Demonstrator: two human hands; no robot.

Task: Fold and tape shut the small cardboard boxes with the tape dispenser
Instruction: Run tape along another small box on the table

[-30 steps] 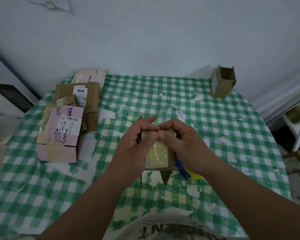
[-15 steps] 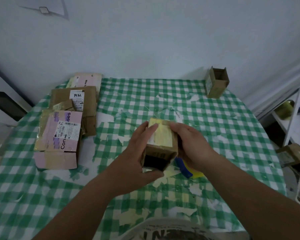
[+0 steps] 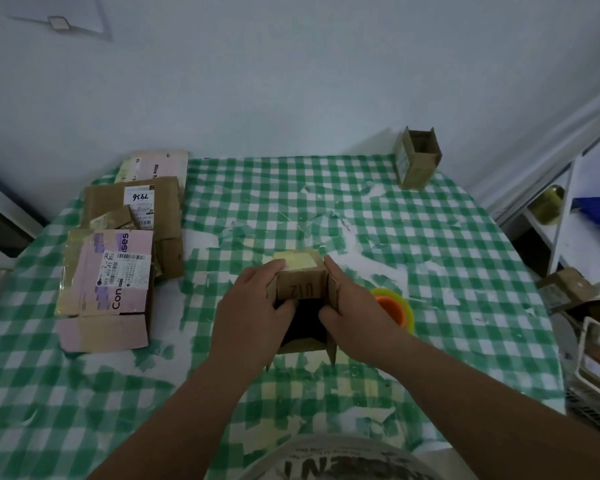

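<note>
1. The small brown cardboard box (image 3: 302, 289) sits near the middle of the desk (image 3: 430, 271), between the two hands, its open end turned toward the viewer with a dark hollow inside.
2. Its far end is covered with pale yellowish tape; the flap facing up carries handwritten marks, and side flaps stick out toward the near edge.
3. The left hand (image 3: 253, 313) grips the box's left side, fingers curled round the flap edge, thumb at the opening.
4. The right hand (image 3: 354, 313) clasps the right side likewise, fingers wrapped over the right flap.
5. Just right of the right hand lies a yellow and orange round tape roll (image 3: 397, 306), glossy plastic, partly hidden by the wrist.
6. The desk wears a green-and-white checked cloth, its surface patched with torn white and yellowish tape scraps.
7. At the left lies a stack of flattened cardboard parcels (image 3: 125, 244), pink and brown, matte, with white printed labels and wrinkled tape.
8. At the far right corner stands an open brown cardboard box (image 3: 418, 161), upright, flaps raised.
</note>
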